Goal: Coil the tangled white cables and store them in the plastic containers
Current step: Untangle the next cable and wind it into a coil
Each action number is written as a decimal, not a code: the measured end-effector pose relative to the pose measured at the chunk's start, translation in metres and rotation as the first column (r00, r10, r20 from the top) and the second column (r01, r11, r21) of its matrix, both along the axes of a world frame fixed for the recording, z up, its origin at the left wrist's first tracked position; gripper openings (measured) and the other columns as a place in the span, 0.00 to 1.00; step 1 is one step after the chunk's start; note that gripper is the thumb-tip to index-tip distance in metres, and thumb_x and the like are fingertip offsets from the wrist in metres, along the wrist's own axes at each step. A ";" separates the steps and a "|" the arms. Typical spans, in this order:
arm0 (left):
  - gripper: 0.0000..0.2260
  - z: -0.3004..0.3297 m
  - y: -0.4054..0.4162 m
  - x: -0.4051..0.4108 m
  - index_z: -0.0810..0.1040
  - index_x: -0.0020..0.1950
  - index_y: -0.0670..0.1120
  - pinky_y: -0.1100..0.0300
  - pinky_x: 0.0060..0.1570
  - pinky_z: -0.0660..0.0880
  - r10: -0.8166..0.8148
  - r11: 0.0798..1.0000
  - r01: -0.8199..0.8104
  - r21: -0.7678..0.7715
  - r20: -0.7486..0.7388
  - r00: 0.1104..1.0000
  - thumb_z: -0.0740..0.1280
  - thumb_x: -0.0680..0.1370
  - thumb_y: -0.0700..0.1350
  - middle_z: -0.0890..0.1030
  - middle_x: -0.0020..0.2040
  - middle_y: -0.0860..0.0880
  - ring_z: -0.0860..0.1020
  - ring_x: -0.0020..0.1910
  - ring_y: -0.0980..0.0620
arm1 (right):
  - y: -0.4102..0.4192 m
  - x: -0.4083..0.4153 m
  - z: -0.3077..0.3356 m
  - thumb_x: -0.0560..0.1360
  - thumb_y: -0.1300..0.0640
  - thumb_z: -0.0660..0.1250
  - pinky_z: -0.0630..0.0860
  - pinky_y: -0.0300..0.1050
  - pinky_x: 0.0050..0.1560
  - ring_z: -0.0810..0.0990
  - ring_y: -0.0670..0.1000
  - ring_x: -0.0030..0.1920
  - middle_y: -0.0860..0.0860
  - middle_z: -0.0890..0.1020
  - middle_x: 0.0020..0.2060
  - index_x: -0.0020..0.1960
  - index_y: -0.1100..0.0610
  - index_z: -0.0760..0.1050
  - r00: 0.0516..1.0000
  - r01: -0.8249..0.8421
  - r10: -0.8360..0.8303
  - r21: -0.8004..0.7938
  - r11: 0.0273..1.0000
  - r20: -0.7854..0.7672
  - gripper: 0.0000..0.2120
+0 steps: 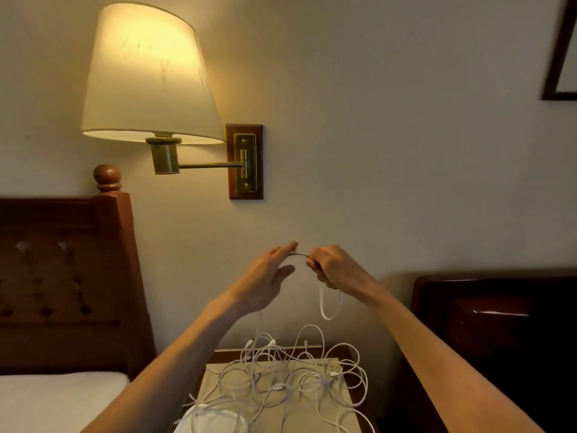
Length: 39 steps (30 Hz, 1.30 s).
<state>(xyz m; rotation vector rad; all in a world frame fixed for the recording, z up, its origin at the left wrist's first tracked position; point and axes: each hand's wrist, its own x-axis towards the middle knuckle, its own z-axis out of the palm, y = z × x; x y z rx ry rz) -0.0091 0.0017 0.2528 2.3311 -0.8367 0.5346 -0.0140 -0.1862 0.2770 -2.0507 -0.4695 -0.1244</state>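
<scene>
A heap of tangled white cables [290, 373] lies on a beige mat on the small bedside table [346, 354]. Both hands are raised above it in front of the wall. My right hand [331, 267] is closed around a white cable, and a small loop [329, 304] of it hangs below the fist. A short stretch of cable runs from that fist to my left hand [268, 276], whose fingers are extended and touch the cable at the fingertips. A strand drops from the left hand down into the heap. A translucent plastic container [212, 420] shows at the bottom edge.
A lit wall lamp [146, 76] on a brass swing arm hangs above left. A wooden headboard [71, 270] and white bed [56, 401] stand left of the table. Dark glossy furniture [493, 323] stands at right. A framed picture corner [559, 57] is upper right.
</scene>
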 end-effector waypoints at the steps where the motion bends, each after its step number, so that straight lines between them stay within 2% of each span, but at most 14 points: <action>1: 0.13 0.000 -0.006 -0.003 0.74 0.66 0.43 0.58 0.56 0.74 -0.032 0.999 0.032 -0.024 0.018 0.999 0.60 0.82 0.39 0.80 0.58 0.47 0.78 0.57 0.53 | 0.000 -0.004 0.003 0.79 0.59 0.53 0.59 0.38 0.24 0.62 0.45 0.23 0.49 0.66 0.24 0.35 0.56 0.69 1.000 -0.019 0.019 0.008 1.000 -0.009 0.15; 3: 0.07 0.005 -0.006 -0.005 0.77 0.50 0.43 0.55 0.37 0.75 -0.066 0.990 0.076 -0.117 0.089 0.994 0.59 0.82 0.38 0.80 0.40 0.46 0.78 0.37 0.52 | -0.005 -0.012 0.006 0.81 0.58 0.51 0.55 0.40 0.25 0.59 0.47 0.25 0.49 0.64 0.26 0.34 0.55 0.68 0.991 -0.094 0.101 0.080 0.992 -0.083 0.17; 4: 0.08 0.008 -0.003 -0.003 0.76 0.47 0.43 0.56 0.33 0.73 -0.037 0.988 0.058 -0.142 0.145 0.989 0.59 0.82 0.36 0.79 0.37 0.46 0.75 0.33 0.51 | -0.009 -0.015 0.005 0.82 0.57 0.50 0.53 0.42 0.26 0.56 0.47 0.26 0.49 0.62 0.26 0.34 0.53 0.67 0.978 -0.135 0.157 0.156 0.978 -0.140 0.18; 9: 0.08 0.035 0.021 0.008 0.75 0.47 0.45 0.54 0.32 0.72 0.197 0.973 -0.140 -0.186 0.339 0.920 0.58 0.82 0.38 0.79 0.38 0.47 0.76 0.31 0.52 | -0.028 -0.029 -0.009 0.83 0.52 0.50 0.49 0.43 0.27 0.50 0.48 0.28 0.49 0.54 0.29 0.34 0.51 0.65 0.870 -0.174 0.375 0.511 0.842 -0.320 0.19; 14: 0.08 0.034 0.043 0.020 0.75 0.47 0.47 0.56 0.32 0.71 0.335 0.936 -0.279 -0.212 0.303 0.892 0.57 0.83 0.42 0.79 0.39 0.50 0.74 0.32 0.51 | -0.035 -0.041 -0.006 0.81 0.51 0.52 0.51 0.38 0.24 0.51 0.45 0.26 0.47 0.55 0.27 0.35 0.53 0.67 0.807 -0.151 0.502 0.713 0.684 -0.312 0.17; 18: 0.11 0.002 0.052 0.023 0.73 0.44 0.51 0.53 0.32 0.71 0.334 0.933 -0.294 -0.206 0.200 0.921 0.57 0.82 0.51 0.77 0.34 0.51 0.72 0.29 0.51 | -0.035 -0.048 0.006 0.82 0.52 0.51 0.50 0.38 0.23 0.50 0.45 0.26 0.46 0.54 0.28 0.38 0.54 0.69 0.799 -0.160 0.526 0.742 0.651 -0.290 0.16; 22: 0.18 -0.037 0.060 0.003 0.73 0.38 0.49 0.55 0.30 0.70 0.173 0.968 -0.152 -0.197 0.096 0.980 0.57 0.81 0.58 0.77 0.31 0.52 0.73 0.28 0.56 | -0.049 -0.041 0.020 0.83 0.52 0.52 0.51 0.37 0.22 0.51 0.44 0.24 0.45 0.55 0.25 0.39 0.54 0.68 0.863 -0.065 0.433 0.795 0.603 -0.258 0.16; 24: 0.18 -0.058 0.062 -0.010 0.74 0.38 0.49 0.53 0.30 0.71 0.176 0.964 -0.160 -0.211 0.062 0.982 0.57 0.81 0.59 0.77 0.31 0.52 0.74 0.29 0.54 | -0.058 -0.034 0.023 0.83 0.52 0.51 0.54 0.37 0.22 0.54 0.44 0.23 0.46 0.56 0.26 0.40 0.55 0.68 0.892 -0.020 0.373 0.802 0.597 -0.256 0.16; 27: 0.17 -0.063 0.049 -0.029 0.74 0.36 0.50 0.49 0.31 0.73 0.319 0.935 -0.320 -0.155 -0.032 0.947 0.58 0.81 0.56 0.77 0.29 0.53 0.73 0.26 0.55 | -0.058 -0.029 0.023 0.84 0.53 0.52 0.60 0.37 0.25 0.59 0.45 0.24 0.47 0.60 0.26 0.43 0.56 0.71 0.920 -0.006 0.305 0.769 0.639 -0.247 0.15; 29: 0.18 -0.047 0.027 -0.047 0.76 0.37 0.49 0.54 0.31 0.72 0.341 0.936 -0.325 0.134 -0.123 0.932 0.57 0.82 0.56 0.77 0.30 0.53 0.73 0.27 0.54 | -0.046 -0.029 0.023 0.84 0.54 0.52 0.66 0.38 0.28 0.65 0.46 0.26 0.48 0.67 0.27 0.45 0.57 0.72 0.938 -0.021 0.269 0.742 0.670 -0.217 0.14; 31: 0.20 -0.024 0.001 -0.068 0.75 0.38 0.46 0.57 0.35 0.72 0.288 0.880 -0.200 0.432 -0.150 0.946 0.56 0.82 0.56 0.79 0.35 0.51 0.76 0.33 0.49 | -0.030 -0.031 0.022 0.84 0.55 0.52 0.75 0.40 0.32 0.75 0.49 0.29 0.53 0.76 0.30 0.46 0.60 0.73 0.958 -0.046 0.227 0.693 0.719 -0.173 0.15; 32: 0.20 -0.012 -0.009 -0.077 0.72 0.36 0.47 0.56 0.37 0.72 0.218 0.866 -0.117 0.487 -0.157 0.963 0.55 0.82 0.56 0.80 0.37 0.49 0.77 0.35 0.47 | -0.022 -0.034 0.021 0.84 0.56 0.52 0.78 0.43 0.35 0.79 0.52 0.31 0.56 0.80 0.32 0.47 0.61 0.73 0.967 -0.060 0.204 0.646 0.761 -0.150 0.15; 35: 0.21 0.023 -0.027 -0.097 0.71 0.36 0.44 0.56 0.33 0.70 0.021 0.874 0.031 0.484 -0.101 0.995 0.55 0.82 0.56 0.75 0.32 0.51 0.71 0.28 0.53 | -0.006 -0.041 0.017 0.84 0.56 0.53 0.81 0.47 0.40 0.84 0.56 0.37 0.59 0.84 0.36 0.49 0.64 0.74 0.975 -0.104 0.185 0.481 0.871 -0.124 0.16; 39: 0.16 0.049 -0.027 -0.093 0.77 0.43 0.51 0.62 0.31 0.69 -0.062 0.923 0.020 0.384 0.098 0.993 0.56 0.83 0.56 0.74 0.31 0.56 0.72 0.26 0.57 | -0.005 -0.051 0.014 0.84 0.53 0.54 0.78 0.40 0.38 0.83 0.50 0.35 0.53 0.84 0.33 0.48 0.63 0.78 0.991 -0.078 0.103 0.261 0.962 -0.086 0.18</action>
